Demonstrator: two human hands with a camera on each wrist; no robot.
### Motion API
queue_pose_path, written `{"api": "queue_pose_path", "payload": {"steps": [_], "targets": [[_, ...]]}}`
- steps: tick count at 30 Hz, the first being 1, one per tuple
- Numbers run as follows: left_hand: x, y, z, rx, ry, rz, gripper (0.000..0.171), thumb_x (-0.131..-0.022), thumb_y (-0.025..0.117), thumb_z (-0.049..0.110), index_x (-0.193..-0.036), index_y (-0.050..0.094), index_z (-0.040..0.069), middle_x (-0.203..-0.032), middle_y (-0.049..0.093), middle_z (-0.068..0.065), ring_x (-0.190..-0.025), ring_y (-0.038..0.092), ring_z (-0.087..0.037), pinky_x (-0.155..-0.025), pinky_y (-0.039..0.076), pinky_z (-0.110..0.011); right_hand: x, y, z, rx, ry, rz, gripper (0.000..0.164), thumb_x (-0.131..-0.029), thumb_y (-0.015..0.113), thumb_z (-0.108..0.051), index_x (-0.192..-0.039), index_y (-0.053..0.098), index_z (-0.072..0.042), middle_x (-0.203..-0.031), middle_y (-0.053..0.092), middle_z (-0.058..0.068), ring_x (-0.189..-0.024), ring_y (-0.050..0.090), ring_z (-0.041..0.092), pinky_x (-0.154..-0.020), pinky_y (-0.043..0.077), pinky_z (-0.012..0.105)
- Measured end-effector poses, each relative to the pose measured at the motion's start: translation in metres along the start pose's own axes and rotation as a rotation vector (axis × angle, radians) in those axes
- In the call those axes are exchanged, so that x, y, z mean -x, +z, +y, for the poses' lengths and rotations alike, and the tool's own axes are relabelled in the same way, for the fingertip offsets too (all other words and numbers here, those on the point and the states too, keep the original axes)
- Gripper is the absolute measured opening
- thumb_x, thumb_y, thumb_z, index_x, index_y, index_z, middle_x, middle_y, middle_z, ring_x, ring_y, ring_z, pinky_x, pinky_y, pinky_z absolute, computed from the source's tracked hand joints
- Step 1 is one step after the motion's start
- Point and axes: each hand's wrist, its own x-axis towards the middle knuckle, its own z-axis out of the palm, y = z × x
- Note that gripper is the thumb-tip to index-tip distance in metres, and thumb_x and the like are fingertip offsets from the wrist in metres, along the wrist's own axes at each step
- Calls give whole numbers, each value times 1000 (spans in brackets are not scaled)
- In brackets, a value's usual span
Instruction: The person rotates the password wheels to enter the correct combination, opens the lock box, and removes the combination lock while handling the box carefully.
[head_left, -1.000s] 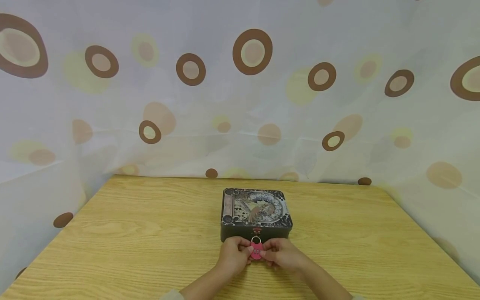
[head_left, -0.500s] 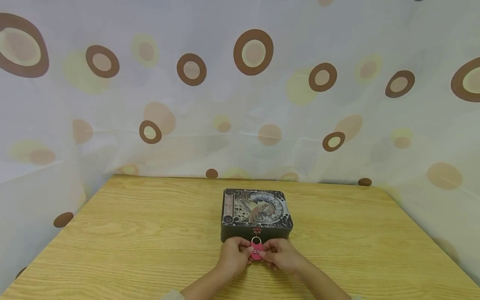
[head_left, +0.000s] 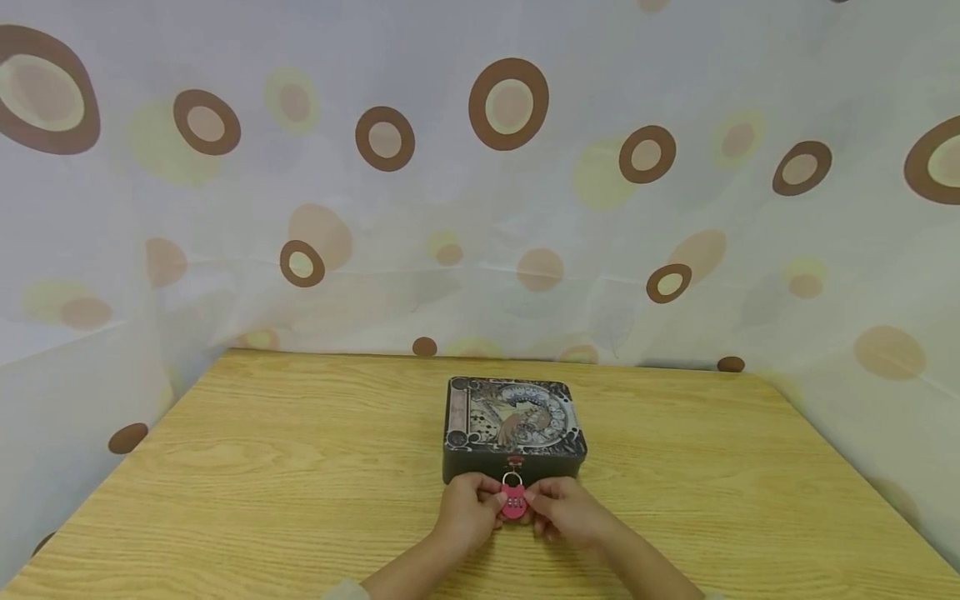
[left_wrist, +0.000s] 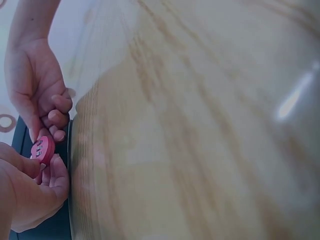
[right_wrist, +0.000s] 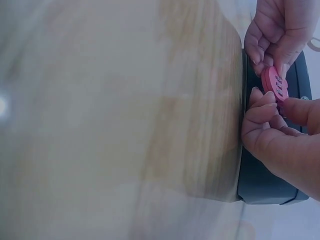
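Observation:
A pink combination padlock (head_left: pixel 513 502) with a row of three number dials hangs by its shackle from the red-topped latch (head_left: pixel 513 461) of a dark box (head_left: pixel 480 464). With thumb and fingers my left hand (head_left: pixel 467 515) pinches the padlock's left side. On the opposite side my right hand (head_left: pixel 567 510) grips the edge between thumb and index finger, its other fingers curled below. The dial face of the padlock (right_wrist: pixel 278 84) lies uncovered between both hands in the right wrist view. In the left wrist view, the padlock (left_wrist: pixel 44 149) also shows between the fingertips.
The box's lid (head_left: pixel 517 417) is down and carries an ornate picture. It stands on a wood-grain table (head_left: pixel 315 467), towards the back. Behind and along the sides hangs a pale curtain (head_left: pixel 450 208) with brown and yellow circles.
My right thumb has slid off the dials to the padlock's right edge, so the whole row of dials shows. The left hand and the box stay where they were.

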Motion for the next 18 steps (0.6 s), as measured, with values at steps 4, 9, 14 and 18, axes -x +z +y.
{"api": "queue_pose_path", "payload": {"steps": [4,9,14,18], "targets": [[0,0,0,-3,3,4,6,-84,59,-6,-84,61,-12,-66,59,-10,-52,53,-8,-49,53,-23,0,-2,0,-5,18,-1,23,-96,42,-7,-96,56,11,-71,55,-1,-60,47,8,-52,39,18],[0,0,0,4,-9,-1,8,-84,59,-6,-86,61,-13,-66,59,-11,-52,53,-7,-50,54,-25,0,-1,1,3,21,2,23,-95,44,-7,-98,56,12,-72,55,-1,-60,47,8,-52,39,19],[0,0,-1,13,-16,-2,8,-85,59,-6,-86,61,-13,-66,59,-10,-53,53,-7,-50,54,-24,-1,-1,2,-6,15,1,22,-95,46,-9,-97,56,11,-71,55,-1,-60,48,8,-52,39,19],[0,1,-1,11,-27,-1,7,-85,59,-5,-86,60,-12,-66,59,-9,-53,53,-7,-50,53,-23,-1,0,2,-6,10,-6,23,-94,48,-10,-96,56,11,-72,56,-1,-61,49,8,-53,41,19]]}}
